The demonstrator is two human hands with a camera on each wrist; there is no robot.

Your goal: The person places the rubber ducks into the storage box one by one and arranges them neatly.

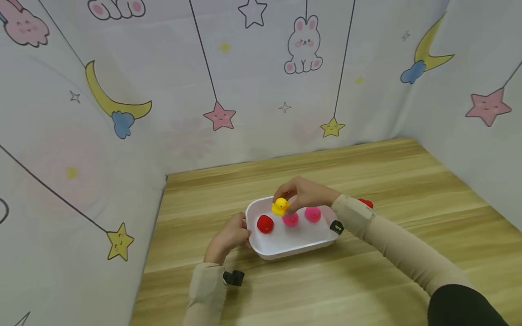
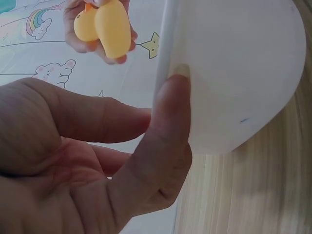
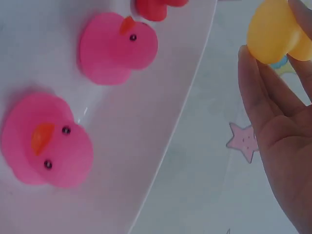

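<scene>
My right hand point(image 1: 288, 198) pinches a yellow rubber duck point(image 1: 279, 206) just above the far left part of a white tray point(image 1: 294, 244). In the tray sit a red duck point(image 1: 265, 223) and two pink ducks point(image 1: 291, 219) point(image 1: 312, 213). My left hand point(image 1: 239, 232) grips the tray's left rim. The left wrist view shows the thumb point(image 2: 170, 122) on the tray's outer wall point(image 2: 234, 73), with the yellow duck point(image 2: 105, 27) held beyond. In the right wrist view the yellow duck point(image 3: 270, 27) is between my fingertips point(image 3: 248, 73), above the pink ducks point(image 3: 117, 48) point(image 3: 46, 141).
A small red object point(image 1: 365, 203) lies on the wooden table point(image 1: 408, 190) behind my right wrist, mostly hidden. Cloth walls with moon, star and bunny prints point(image 1: 253, 90) close the table in at the back and on both sides.
</scene>
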